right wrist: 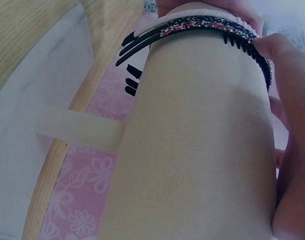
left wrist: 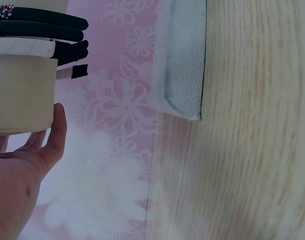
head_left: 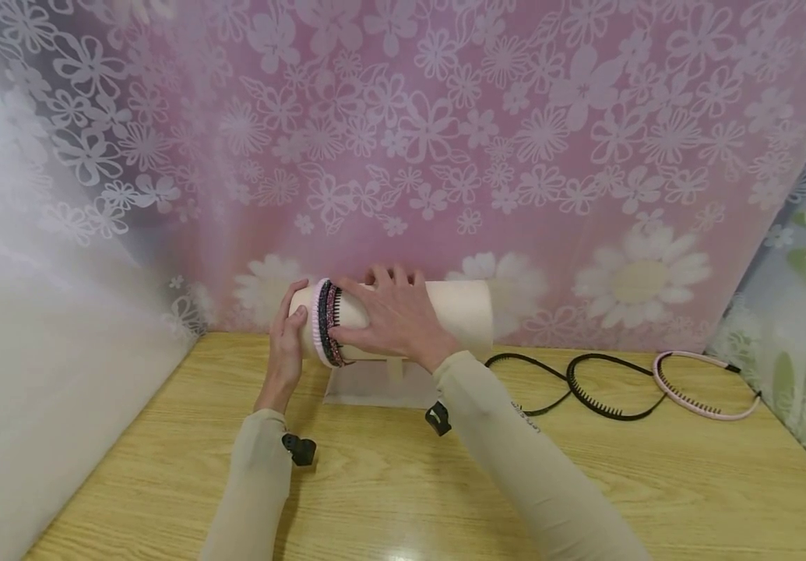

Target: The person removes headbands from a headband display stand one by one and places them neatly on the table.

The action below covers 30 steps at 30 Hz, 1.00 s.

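A cream headband display roll (head_left: 462, 315) lies sideways on a stand with a pale flat base (head_left: 374, 389). At its left end sit a pink headband (head_left: 316, 327), a dark speckled headband (head_left: 325, 323) and a pink-speckled headband (head_left: 334, 308) with black teeth, side by side. My left hand (head_left: 283, 354) grips the left end of the roll, thumb in front. My right hand (head_left: 403, 318) arches over the roll; its thumb and index finger hold the pink-speckled headband. The right wrist view shows the right thumb (right wrist: 277, 47) against that headband's toothed edge. Black headband tips (left wrist: 75, 30) stick out in the left wrist view.
To the right on the wooden table (head_left: 388, 483) lie a thin black headband (head_left: 525, 358), a toothed black headband (head_left: 620, 418) and a pink toothed headband (head_left: 728, 417), in a row. Behind the roll hangs a pink flowered curtain (head_left: 403, 156); a white cloth wall (head_left: 59, 351) stands at left.
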Each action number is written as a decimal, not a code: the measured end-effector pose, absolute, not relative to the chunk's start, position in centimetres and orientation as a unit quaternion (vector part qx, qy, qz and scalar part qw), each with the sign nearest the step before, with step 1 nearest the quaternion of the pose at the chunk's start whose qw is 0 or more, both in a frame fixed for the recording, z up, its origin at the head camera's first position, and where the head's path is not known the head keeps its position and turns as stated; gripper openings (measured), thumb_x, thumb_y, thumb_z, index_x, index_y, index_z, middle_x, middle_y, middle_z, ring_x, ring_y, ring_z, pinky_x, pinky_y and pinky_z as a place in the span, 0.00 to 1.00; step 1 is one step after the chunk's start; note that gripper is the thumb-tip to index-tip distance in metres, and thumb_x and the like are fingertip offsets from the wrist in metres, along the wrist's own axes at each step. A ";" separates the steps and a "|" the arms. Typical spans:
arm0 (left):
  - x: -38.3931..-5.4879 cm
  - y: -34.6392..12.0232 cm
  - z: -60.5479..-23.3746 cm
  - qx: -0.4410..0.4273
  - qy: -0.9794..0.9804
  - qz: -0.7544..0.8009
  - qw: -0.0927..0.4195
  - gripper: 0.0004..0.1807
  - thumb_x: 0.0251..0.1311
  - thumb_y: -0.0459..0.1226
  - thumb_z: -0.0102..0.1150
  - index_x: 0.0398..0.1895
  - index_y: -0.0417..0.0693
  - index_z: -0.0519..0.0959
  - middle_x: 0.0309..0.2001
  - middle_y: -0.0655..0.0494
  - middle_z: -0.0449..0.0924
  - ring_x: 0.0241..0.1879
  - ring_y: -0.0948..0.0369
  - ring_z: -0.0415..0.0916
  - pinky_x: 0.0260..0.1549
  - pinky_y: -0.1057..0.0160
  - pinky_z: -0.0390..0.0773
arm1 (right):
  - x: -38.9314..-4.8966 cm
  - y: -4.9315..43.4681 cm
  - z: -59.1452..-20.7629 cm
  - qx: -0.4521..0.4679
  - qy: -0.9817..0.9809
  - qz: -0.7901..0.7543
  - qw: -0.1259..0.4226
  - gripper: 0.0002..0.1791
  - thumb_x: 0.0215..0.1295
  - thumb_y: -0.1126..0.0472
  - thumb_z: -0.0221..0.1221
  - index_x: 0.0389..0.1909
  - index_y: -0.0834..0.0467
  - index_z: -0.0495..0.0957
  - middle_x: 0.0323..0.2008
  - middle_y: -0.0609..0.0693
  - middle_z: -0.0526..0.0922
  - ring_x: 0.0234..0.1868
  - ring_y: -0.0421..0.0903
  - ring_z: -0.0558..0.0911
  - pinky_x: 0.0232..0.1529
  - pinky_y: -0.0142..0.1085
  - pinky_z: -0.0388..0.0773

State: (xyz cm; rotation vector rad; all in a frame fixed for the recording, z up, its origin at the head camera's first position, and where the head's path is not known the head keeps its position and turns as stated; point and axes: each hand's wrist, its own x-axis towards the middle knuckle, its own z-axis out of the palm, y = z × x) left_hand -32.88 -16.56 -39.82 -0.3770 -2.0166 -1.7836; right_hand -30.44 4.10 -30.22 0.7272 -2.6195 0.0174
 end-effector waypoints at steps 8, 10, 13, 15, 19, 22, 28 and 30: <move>-32.9 -16.4 -39.8 -0.143 -0.719 -0.647 0.210 0.26 0.73 0.51 0.41 0.73 0.72 0.68 0.54 0.52 0.75 0.40 0.55 0.78 0.30 0.61 0.82 | -30.4 4.1 -30.0 0.253 -0.947 0.004 0.199 0.44 0.60 0.19 0.50 0.76 0.30 0.61 0.60 0.50 0.74 0.59 0.53 0.73 0.55 0.51 0.70; -32.9 -16.4 -39.8 -0.144 -0.718 -0.648 0.210 0.26 0.73 0.51 0.41 0.73 0.71 0.68 0.55 0.53 0.75 0.41 0.55 0.78 0.31 0.62 0.81 | -30.4 4.1 -29.9 0.251 -0.948 0.003 0.196 0.45 0.60 0.19 0.50 0.77 0.30 0.60 0.60 0.49 0.74 0.59 0.53 0.73 0.55 0.52 0.70; -32.8 -16.4 -39.8 -0.144 -0.716 -0.650 0.212 0.26 0.73 0.50 0.41 0.74 0.68 0.68 0.54 0.53 0.75 0.40 0.55 0.78 0.30 0.62 0.81 | -30.4 4.1 -29.9 0.251 -0.949 0.007 0.191 0.45 0.60 0.19 0.49 0.77 0.31 0.60 0.60 0.49 0.73 0.59 0.53 0.72 0.56 0.52 0.69; -32.8 -16.4 -39.8 -0.143 -0.714 -0.651 0.212 0.26 0.73 0.50 0.41 0.74 0.67 0.68 0.53 0.53 0.75 0.39 0.56 0.78 0.29 0.62 0.81 | -30.3 4.1 -29.9 0.252 -0.949 0.011 0.190 0.45 0.61 0.19 0.48 0.77 0.31 0.60 0.60 0.49 0.73 0.59 0.52 0.72 0.56 0.52 0.69; -32.7 -16.3 -39.8 -0.145 -0.711 -0.655 0.211 0.26 0.73 0.50 0.41 0.73 0.69 0.68 0.52 0.54 0.76 0.37 0.58 0.78 0.28 0.62 0.81 | -30.2 4.3 -30.0 0.255 -0.947 0.026 0.193 0.43 0.62 0.20 0.49 0.76 0.33 0.62 0.61 0.49 0.74 0.60 0.53 0.73 0.56 0.52 0.69; -32.8 -16.3 -39.8 -0.150 -0.708 -0.656 0.214 0.26 0.73 0.50 0.41 0.73 0.69 0.68 0.51 0.54 0.77 0.36 0.59 0.78 0.28 0.63 0.81 | -30.2 4.4 -30.0 0.261 -0.946 0.040 0.191 0.42 0.63 0.23 0.51 0.76 0.34 0.63 0.64 0.50 0.73 0.62 0.54 0.73 0.57 0.54 0.69; -32.8 -16.3 -39.9 -0.156 -0.706 -0.655 0.219 0.25 0.74 0.50 0.41 0.72 0.69 0.69 0.49 0.55 0.77 0.35 0.60 0.78 0.27 0.63 0.81 | -30.1 4.6 -30.0 0.273 -0.941 0.068 0.188 0.39 0.64 0.28 0.54 0.75 0.36 0.65 0.74 0.49 0.67 0.67 0.57 0.73 0.60 0.57 0.68; -32.8 -16.3 -39.9 -0.159 -0.704 -0.656 0.220 0.25 0.74 0.49 0.40 0.72 0.70 0.69 0.49 0.55 0.78 0.34 0.60 0.78 0.28 0.63 0.81 | -30.1 4.7 -30.1 0.278 -0.938 0.075 0.192 0.38 0.64 0.30 0.55 0.74 0.37 0.66 0.74 0.48 0.67 0.67 0.57 0.73 0.60 0.58 0.68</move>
